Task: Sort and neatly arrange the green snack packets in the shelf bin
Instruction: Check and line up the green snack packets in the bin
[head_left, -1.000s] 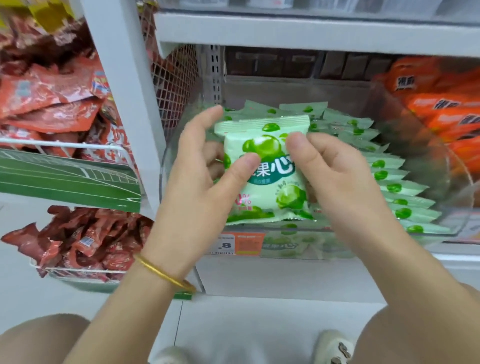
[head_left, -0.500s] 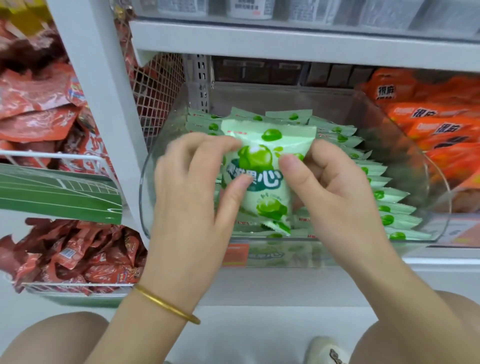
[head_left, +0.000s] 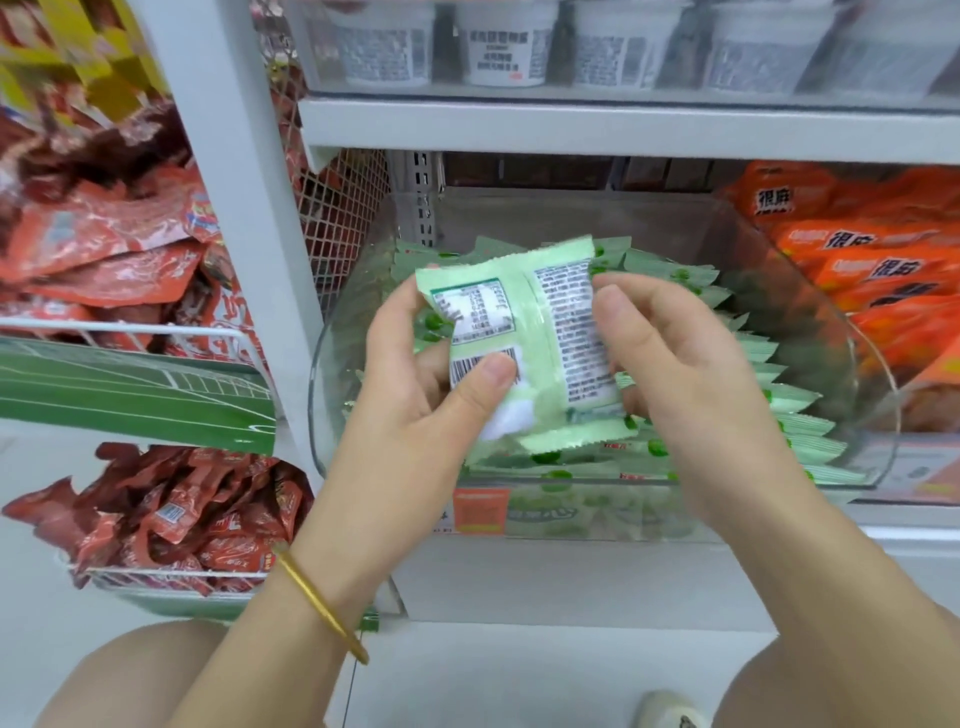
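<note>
A pale green snack packet (head_left: 540, 332) is held above the clear shelf bin (head_left: 852, 415), its printed back with barcode and nutrition table facing me. My left hand (head_left: 421, 395) grips its left side, thumb on the barcode. My right hand (head_left: 675, 374) pinches its right edge. Under and behind it, several more green packets (head_left: 789, 400) stand on edge in a row along the bin's right side. Others lie at the bin's front, partly hidden by my hands.
Orange packets (head_left: 872, 270) fill the neighbouring bin on the right. Red packets (head_left: 104, 260) sit in wire baskets at left, with more red packets (head_left: 182, 519) below. A white upright post (head_left: 244, 218) and wire mesh divide the sections. White tubs (head_left: 504, 47) stand on the upper shelf.
The packet has been flipped over: its green-fruit front faced me before, its printed back faces me now. Both hands stayed on it above the bin.
</note>
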